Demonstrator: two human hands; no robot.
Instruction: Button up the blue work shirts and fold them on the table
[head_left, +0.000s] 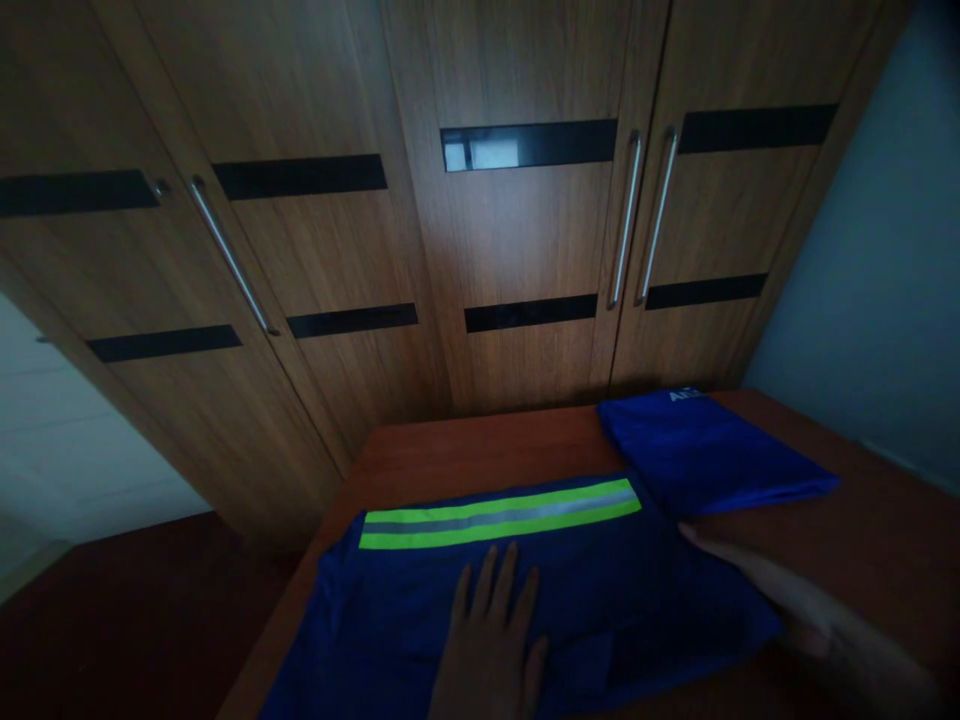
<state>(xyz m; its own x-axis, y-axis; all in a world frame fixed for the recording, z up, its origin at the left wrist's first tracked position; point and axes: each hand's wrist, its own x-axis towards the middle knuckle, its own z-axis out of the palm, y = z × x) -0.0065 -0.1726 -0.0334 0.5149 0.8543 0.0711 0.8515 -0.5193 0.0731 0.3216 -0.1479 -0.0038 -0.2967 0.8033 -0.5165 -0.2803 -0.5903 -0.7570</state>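
Note:
A dark navy work jacket (570, 590) with a lime-green and silver reflective band (502, 515) lies spread on a reddish-brown tabletop (480, 440). My left hand (487, 640) rests flat on the fabric below the band, fingers apart. At the garment's right side is my right hand (795, 605), slightly blurred. One finger stretches along the far edge of the cloth, and the jacket's edge seems held in that hand. Cloth hides most of its other fingers. Beyond it lies a folded bright blue garment (705, 450) with partly visible white lettering.
A wooden wardrobe (517, 240) with black strips and long metal handles (626, 220) stands right behind the table. A pale blue wall (877, 270) is at the right. At the left are a white panelled surface (75, 430) and a dark reddish floor (142, 600).

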